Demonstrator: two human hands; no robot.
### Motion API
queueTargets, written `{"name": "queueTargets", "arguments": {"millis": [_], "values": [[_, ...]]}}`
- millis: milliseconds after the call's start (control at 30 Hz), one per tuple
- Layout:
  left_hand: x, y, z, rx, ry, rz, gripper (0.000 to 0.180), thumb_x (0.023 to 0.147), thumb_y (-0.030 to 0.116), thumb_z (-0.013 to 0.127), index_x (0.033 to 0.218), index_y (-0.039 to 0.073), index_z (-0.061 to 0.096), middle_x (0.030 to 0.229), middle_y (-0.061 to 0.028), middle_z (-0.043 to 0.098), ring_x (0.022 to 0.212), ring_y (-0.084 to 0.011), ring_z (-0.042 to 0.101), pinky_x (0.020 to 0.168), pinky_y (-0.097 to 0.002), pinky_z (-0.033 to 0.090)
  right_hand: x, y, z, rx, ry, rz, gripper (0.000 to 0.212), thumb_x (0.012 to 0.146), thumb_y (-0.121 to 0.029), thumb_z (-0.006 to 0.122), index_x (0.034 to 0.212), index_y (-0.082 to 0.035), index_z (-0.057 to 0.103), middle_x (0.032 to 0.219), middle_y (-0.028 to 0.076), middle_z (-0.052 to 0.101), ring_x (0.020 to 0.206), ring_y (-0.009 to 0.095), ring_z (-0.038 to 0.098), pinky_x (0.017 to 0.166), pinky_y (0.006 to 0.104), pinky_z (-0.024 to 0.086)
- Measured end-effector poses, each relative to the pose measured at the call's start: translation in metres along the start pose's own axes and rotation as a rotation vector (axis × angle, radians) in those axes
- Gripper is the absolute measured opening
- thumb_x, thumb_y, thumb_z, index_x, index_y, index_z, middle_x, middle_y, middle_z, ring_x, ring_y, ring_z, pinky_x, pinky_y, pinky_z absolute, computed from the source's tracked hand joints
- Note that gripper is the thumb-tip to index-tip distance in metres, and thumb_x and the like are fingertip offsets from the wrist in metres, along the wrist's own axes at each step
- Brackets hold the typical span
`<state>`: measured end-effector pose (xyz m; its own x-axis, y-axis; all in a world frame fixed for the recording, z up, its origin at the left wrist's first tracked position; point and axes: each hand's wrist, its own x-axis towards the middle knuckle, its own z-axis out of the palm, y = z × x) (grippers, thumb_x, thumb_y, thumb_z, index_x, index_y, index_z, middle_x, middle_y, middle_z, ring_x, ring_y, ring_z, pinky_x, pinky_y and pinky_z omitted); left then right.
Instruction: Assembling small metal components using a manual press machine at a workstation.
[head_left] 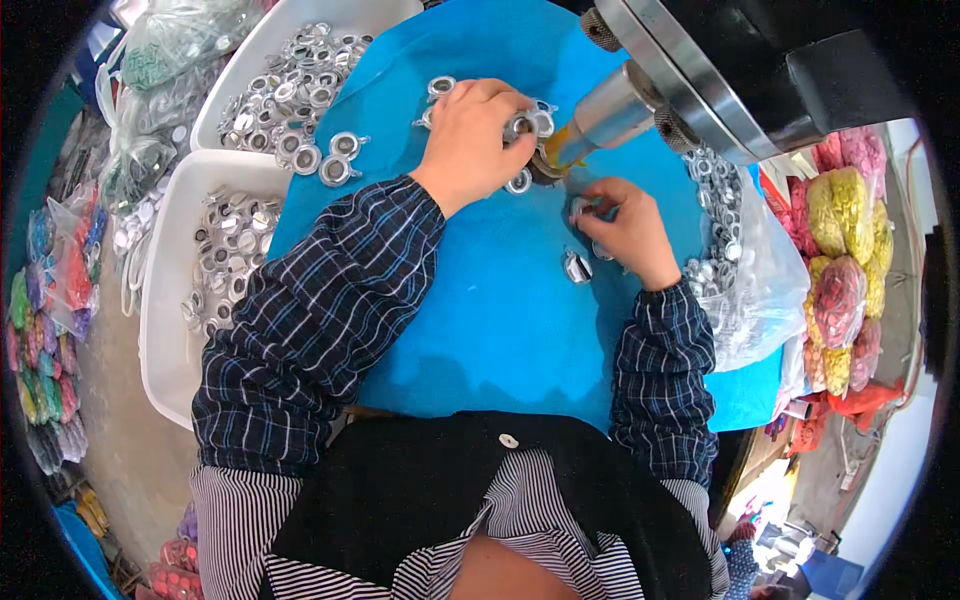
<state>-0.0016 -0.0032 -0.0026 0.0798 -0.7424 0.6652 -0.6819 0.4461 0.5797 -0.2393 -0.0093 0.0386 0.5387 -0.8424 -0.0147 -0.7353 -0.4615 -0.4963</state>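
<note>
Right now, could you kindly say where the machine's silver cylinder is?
In the head view, the silver cylinder is at upper right of centre, just right of the left hand and above the right hand.

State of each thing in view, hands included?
Left hand: curled, touching a round part
Right hand: pinching a small part
Lower bin: uncovered, partly filled
Upper bin: uncovered, partly filled
Right-side bag: open, contents showing
Cloth: spread out
Press: running or not, unclear

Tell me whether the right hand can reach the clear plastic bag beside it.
Probably yes: only blue sheet and loose round pieces show between the right hand and the clear plastic bag.
</note>
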Motion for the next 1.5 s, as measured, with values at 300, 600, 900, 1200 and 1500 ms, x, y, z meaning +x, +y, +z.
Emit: {"name": "queueTargets", "arguments": {"millis": [300,600,900,1200,1500], "values": [[-0.004,0.015,0.002,0.099,-0.161,0.170,0.033,0.077,0.029,0.068,0.103,0.010,0.065,0.114,-0.0074,0.058,0.113,-0.0288,0.048,0.098,-0.0455,0.034,0.013,0.019,0.004,1.028,0.173,0.169,0.025,0.079,0.010,0.057,0.101,-0.003,0.054,0.101,0.005,0.060,0.088,0.017,0.061,0.079,0.0269,0.049],[-0.001,0.008,-0.002,0.036,-0.124,0.070,0.032,0.076,0.030,0.069,0.099,0.008,0.066,0.109,-0.0062,0.059,0.110,-0.0270,0.050,0.095,-0.0462,0.035,0.020,-0.004,0.019,0.553,0.265,-0.037,0.036,0.077,0.005,0.063,0.112,-0.002,0.055,0.108,0.005,0.058,0.102,0.015,0.055,0.079,0.0267,0.048],[0.000,0.005,-0.003,0.004,-0.070,0.051,0.029,0.075,0.025,0.068,0.099,0.008,0.066,0.107,-0.0067,0.060,0.108,-0.0276,0.051,0.095,-0.0436,0.035,0.011,-0.017,0.015,0.338,0.124,-0.002,0.030,0.076,-0.006,0.070,0.104,-0.001,0.058,0.097,0.003,0.059,0.084,0.011,0.054,0.067,0.0253,0.046],[0.004,0.010,-0.011,0.006,0.000,0.068,0.028,0.075,0.023,0.069,0.098,0.008,0.067,0.105,-0.0067,0.060,0.105,-0.0284,0.052,0.092,-0.0427,0.038,0.015,-0.019,0.031,0.176,0.214,0.059,0.025,0.078,-0.012,0.072,0.095,0.000,0.058,0.078,0.002,0.061,0.064,0.010,0.053,0.057,0.0242,0.043],[0.005,0.035,-0.035,-0.670,-0.355,-0.337,0.027,0.082,0.019,0.068,0.102,0.001,0.065,0.090,-0.0054,0.065,0.079,-0.0155,0.060,0.068,-0.0280,0.047,0.013,0.002,0.020,0.746,0.450,0.103,0.014,0.080,-0.008,0.069,0.081,0.000,0.058,0.079,0.007,0.064,0.067,0.011,0.060,0.058,0.0254,0.046]]}}
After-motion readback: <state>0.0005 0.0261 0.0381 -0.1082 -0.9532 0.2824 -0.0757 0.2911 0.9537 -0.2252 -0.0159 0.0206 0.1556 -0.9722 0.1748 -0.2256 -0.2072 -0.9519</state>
